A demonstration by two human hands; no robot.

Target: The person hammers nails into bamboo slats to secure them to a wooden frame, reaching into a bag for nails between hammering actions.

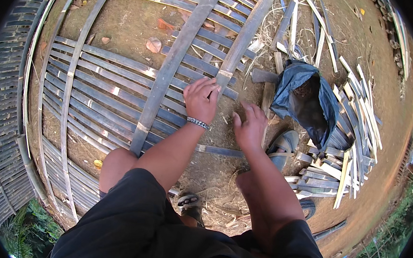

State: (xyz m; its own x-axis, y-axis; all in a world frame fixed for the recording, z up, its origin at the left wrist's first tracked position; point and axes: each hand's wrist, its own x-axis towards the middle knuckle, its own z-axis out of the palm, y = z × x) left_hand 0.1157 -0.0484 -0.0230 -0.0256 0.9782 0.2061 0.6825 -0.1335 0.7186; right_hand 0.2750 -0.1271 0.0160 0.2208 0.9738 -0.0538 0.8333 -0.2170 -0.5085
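Note:
My left hand [201, 100], with a chain bracelet on its wrist, rests by the long crosswise bamboo strip [242, 39] at the right side of a slatted bamboo panel [107, 90]. Its thumb and fingertips come together over the strip; whatever they pinch is too small to make out. Just right of the slat ends, my right hand [250, 125] hovers with its fingers apart and nothing in it. Beyond its fingertips lies a tool with a dark metal head [265, 76] and a wooden handle [267, 97], partly beside a dark plastic bag.
The open dark plastic bag [281, 93] holds brownish contents. Split bamboo pieces [357, 121] are heaped right of it, with loose strips [321, 21] farther off. Another slatted panel [10, 89] stands at far left. My sandalled feet [282, 147] are close by, among shavings.

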